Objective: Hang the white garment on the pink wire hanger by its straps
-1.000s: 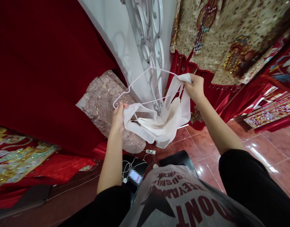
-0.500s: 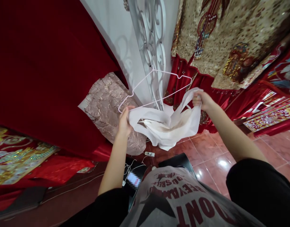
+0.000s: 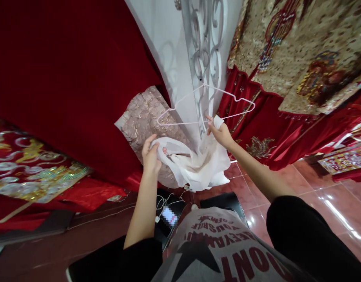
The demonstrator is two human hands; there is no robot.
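A white sheer garment point(image 3: 209, 172), bunched and hanging in folds, is spread between my two hands. My left hand point(image 3: 151, 154) pinches its left edge, in front of a crinkled pink fabric point(image 3: 147, 113). At the garment's upper right, my right hand point(image 3: 221, 134) grips the cloth between bent fingers, with the index finger pointing up near the bar of a hanger. This pale pink hanger point(image 3: 183, 123) hangs bare just above the garment, against a white scrollwork metal stand point(image 3: 198, 62). Folds hide part of the garment's inside.
Red drapery point(image 3: 80, 70) fills the left side, above embroidered cloth point(image 3: 36, 156). A gold sequined garment point(image 3: 312, 47) hangs at the right. Below, a phone point(image 3: 169, 215) and white cables lie on a dark surface, over a red tiled floor point(image 3: 262, 184).
My right hand has moved left and inward with its edge of the garment, toward the hanger. My left hand is now lower, apart from the hanger bar. The view has shifted slightly.
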